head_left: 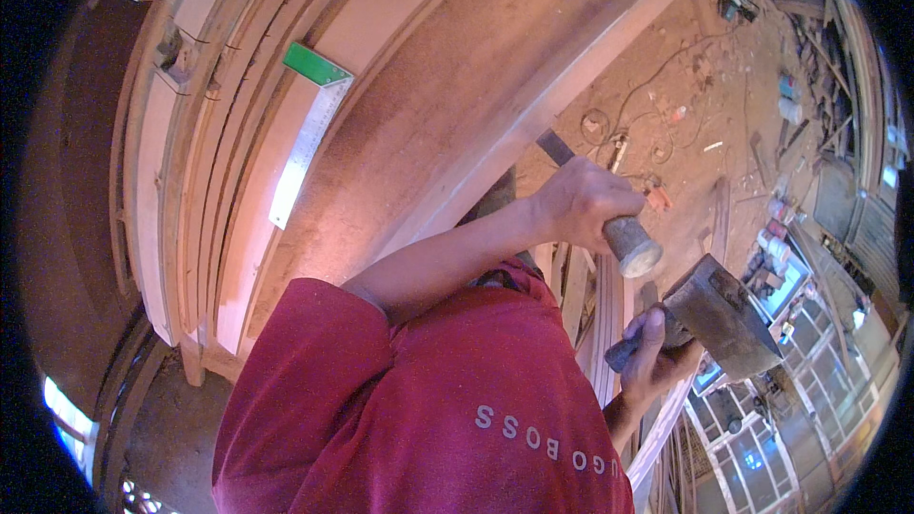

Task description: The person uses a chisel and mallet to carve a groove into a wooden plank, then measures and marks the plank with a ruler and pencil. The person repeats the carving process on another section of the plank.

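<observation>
My left hand (586, 202) is wrapped round a chisel (632, 246). Its dark blade points up and left, with the tip close to the pale edge of a long wooden beam (609, 49); whether they touch I cannot tell. The handle's round butt sticks out below my fist. Lower and to the right, my right hand (657, 362) grips a heavy wooden mallet (719, 319) by its short handle, the thumb lying along it. The mallet's dark, blocky head sits a little to the right of the chisel's butt, apart from it.
Several long boards (257, 133) lie side by side at the left, with a green-handled try square (307, 157) across them. A dusty floor (657, 124) on the right carries a cable and scraps. Beyond are stacked timber (838, 67) and pale lattice frames (762, 438).
</observation>
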